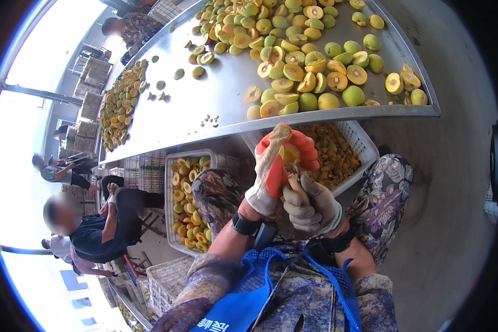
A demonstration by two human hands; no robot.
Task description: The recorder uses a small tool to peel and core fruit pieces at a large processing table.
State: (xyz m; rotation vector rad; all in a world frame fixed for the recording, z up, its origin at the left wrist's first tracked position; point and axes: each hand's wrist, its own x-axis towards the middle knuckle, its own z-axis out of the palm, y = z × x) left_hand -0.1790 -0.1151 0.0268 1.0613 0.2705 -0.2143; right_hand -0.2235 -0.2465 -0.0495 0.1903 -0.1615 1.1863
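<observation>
My left hand [274,166], in a white glove with an orange-red coated palm and fingers, holds a yellow-green fruit half [289,154], largely hidden by the fingers. My right hand [311,203], in a greyish-white glove, grips the wooden handle of a small tool [296,184] whose curved metal end is at the fruit. Both hands are close together above my lap, just below the edge of a metal table [232,129]. Cut fruit halves [294,71] and whole green fruits [353,96] are heaped on the table.
Beneath the table edge stands a white plastic crate [367,145] of brownish-yellow fruit scraps. Another crate [169,199], full of fruit halves, is left of my knee. Farther left sits a person in dark clothes [103,232]. More people and stacked crates [89,87] are behind.
</observation>
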